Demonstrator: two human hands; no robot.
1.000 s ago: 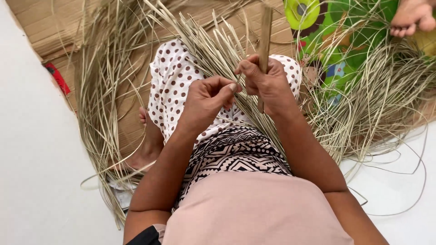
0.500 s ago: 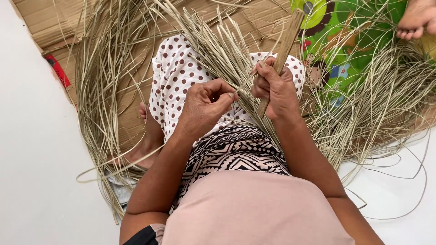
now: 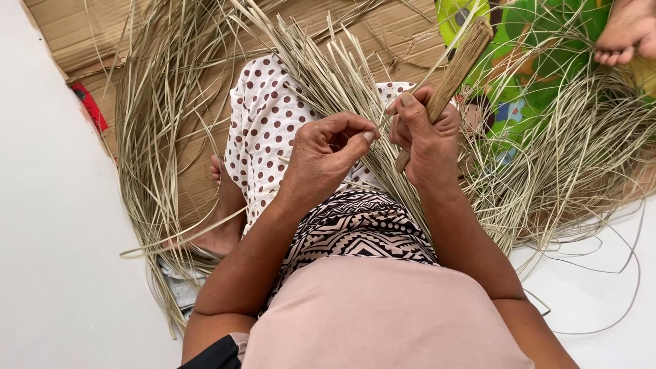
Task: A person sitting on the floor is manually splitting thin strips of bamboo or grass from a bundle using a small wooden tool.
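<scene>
My left hand [image 3: 328, 154] pinches a thin dry leaf strip [image 3: 386, 123] between thumb and fingertips, just above my lap. My right hand [image 3: 427, 133] grips a bundle of thin brown sticks [image 3: 454, 68] that slants up to the right, and its fingers also touch the same strip. A sheaf of pale dry leaf strips [image 3: 321, 75] lies across my polka-dot cloth [image 3: 266, 130] and fans out toward the top of the view.
Loose dry strips [image 3: 147, 137] curve over flattened cardboard [image 3: 82, 27] at the left. A bigger tangle of strips [image 3: 581, 164] lies right, over a green patterned mat [image 3: 533, 61]. Another person's foot [image 3: 625, 31] rests at the top right. White floor [image 3: 48, 239] lies at the left.
The stick bundle in my right hand has tilted from nearly upright to slanting right. Both hands stayed together over my lap, working the strip.
</scene>
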